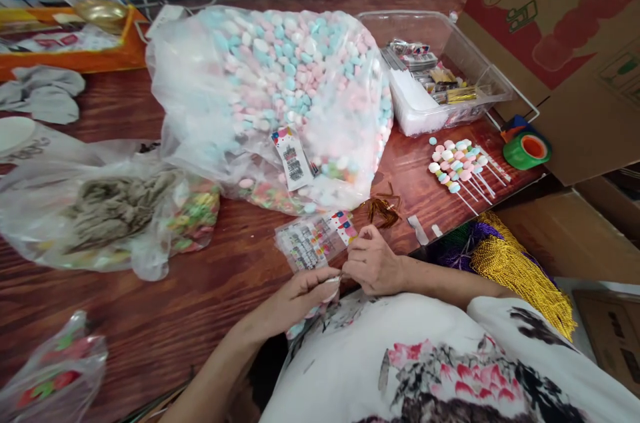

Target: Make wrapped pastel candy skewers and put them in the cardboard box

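Both hands (pixel 306 294) meet, pastel candies (pixel 296 330) showing beneath the left

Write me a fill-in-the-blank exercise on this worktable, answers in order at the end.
The left hand and right hand are close together, before a mainly ____ floral garment.
The large plastic bag holds pink, white and ____ marshmallow-like pieces.
The cardboard box bears the printed word ____.
The green tape roll has an ____ core.

Missing words: white; blue; Macaron; orange
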